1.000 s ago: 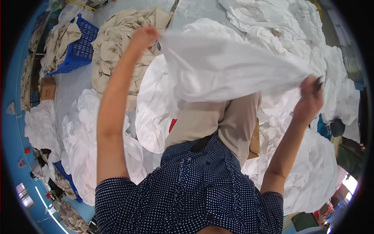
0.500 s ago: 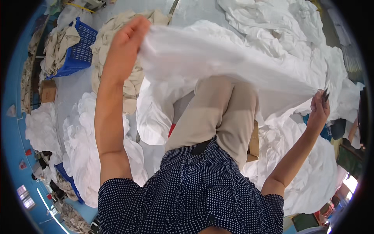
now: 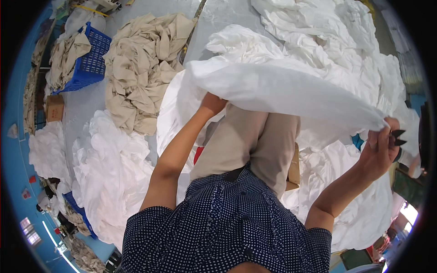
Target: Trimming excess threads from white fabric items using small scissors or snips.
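Observation:
A white cloth [image 3: 282, 88] is spread in the air across my lap, billowing upward along its length. At its right end my right hand [image 3: 380, 148] pinches the cloth's corner. Two dark pointed blades of thread snips [image 3: 398, 137] stick out from the same hand. My left hand [image 3: 213, 104] is bent inward beneath the cloth's left part, close to my knees. Its fingers are mostly covered by the fabric, so I cannot tell whether they grip it.
Heaped white cloth [image 3: 327, 41] lies beyond my lap, and another white pile [image 3: 109, 177] sits at the left. A beige cloth pile [image 3: 141, 68] is at the far left, beside a blue basket [image 3: 93, 57] holding beige cloth. A cardboard box [image 3: 293, 170] stands by my right leg.
My left hand has come down and inward from the raised upper left to beneath the cloth. The cloth's left end has dropped and billows. My right hand has shifted slightly down and right.

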{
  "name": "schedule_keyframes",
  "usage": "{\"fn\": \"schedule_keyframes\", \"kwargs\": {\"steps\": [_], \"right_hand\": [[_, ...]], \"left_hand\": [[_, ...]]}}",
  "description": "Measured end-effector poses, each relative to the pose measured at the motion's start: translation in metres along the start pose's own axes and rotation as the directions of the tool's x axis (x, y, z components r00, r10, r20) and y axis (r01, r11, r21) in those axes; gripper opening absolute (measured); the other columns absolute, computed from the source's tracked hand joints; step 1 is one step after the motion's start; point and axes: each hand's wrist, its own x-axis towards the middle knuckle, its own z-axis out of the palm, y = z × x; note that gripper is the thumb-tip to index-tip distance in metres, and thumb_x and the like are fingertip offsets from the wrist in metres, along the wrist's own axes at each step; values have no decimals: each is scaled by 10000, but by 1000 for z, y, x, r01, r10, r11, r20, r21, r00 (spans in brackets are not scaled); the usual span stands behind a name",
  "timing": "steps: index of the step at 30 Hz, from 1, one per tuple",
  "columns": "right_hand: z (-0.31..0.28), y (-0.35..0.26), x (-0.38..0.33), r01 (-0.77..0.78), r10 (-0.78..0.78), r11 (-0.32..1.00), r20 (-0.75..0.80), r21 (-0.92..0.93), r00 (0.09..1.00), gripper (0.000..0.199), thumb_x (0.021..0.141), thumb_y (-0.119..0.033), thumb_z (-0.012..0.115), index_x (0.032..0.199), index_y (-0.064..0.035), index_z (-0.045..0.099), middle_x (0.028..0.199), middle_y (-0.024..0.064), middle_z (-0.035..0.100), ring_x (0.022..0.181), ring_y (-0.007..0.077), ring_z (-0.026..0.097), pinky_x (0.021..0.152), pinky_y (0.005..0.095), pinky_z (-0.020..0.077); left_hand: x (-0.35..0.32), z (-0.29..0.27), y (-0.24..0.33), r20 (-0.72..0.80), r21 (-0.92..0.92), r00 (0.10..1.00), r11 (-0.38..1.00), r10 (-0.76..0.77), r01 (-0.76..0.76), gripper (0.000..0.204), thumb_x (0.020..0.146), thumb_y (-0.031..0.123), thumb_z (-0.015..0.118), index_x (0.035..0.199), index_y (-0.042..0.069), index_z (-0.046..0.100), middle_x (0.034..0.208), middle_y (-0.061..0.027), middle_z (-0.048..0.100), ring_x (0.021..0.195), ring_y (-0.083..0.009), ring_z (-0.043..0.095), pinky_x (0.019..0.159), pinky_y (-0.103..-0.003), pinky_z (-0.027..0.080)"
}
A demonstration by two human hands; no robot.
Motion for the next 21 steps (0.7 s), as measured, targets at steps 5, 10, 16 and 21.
{"fn": "schedule_keyframes", "kwargs": {"steps": [5, 10, 16, 21], "right_hand": [[-10, -5, -10, -47, 47, 999, 14, 25, 999, 158, 1013, -87, 558, 1015, 67, 594, 791, 25, 491, 656, 69, 383, 586, 235, 260], [-21, 9, 0, -68, 70, 997, -92, 26, 993, 122, 1015, -61, 557, 1018, 52, 602, 750, -3, 453, 653, 66, 357, 598, 230, 254], [-84, 69, 3, -8, 26, 999, -355, 51, 934, 120, 1019, -64, 610, 903, -38, 604, 715, -53, 365, 611, 39, 285, 547, 225, 209], [-134, 141, -32, -490, 423, 872, -499, -2, 756, 103, 975, -132, 697, 941, -40, 666, 727, -32, 534, 580, 27, 378, 490, 195, 228]], "left_hand": [[49, -1, 38, 317, -608, 923, 700, -219, 375, 438, 880, 81, 688, 1314, 44, 644, 1269, -88, 675, 1154, -210, 613, 991, -344, 483], [92, -76, 19, 179, -624, 979, 759, -93, 186, 143, 877, 101, 717, 985, 8, 731, 928, -39, 697, 847, -132, 614, 808, -306, 500], [-29, -195, 169, -610, -201, 788, 946, 83, -255, 172, 913, 18, 664, 1081, 10, 694, 909, -24, 687, 808, -99, 613, 776, -290, 529], [-116, -126, 127, 112, 79, 964, 965, 243, -252, 296, 905, -17, 615, 1169, 75, 710, 908, -106, 703, 771, -216, 662, 736, -306, 540]]}}
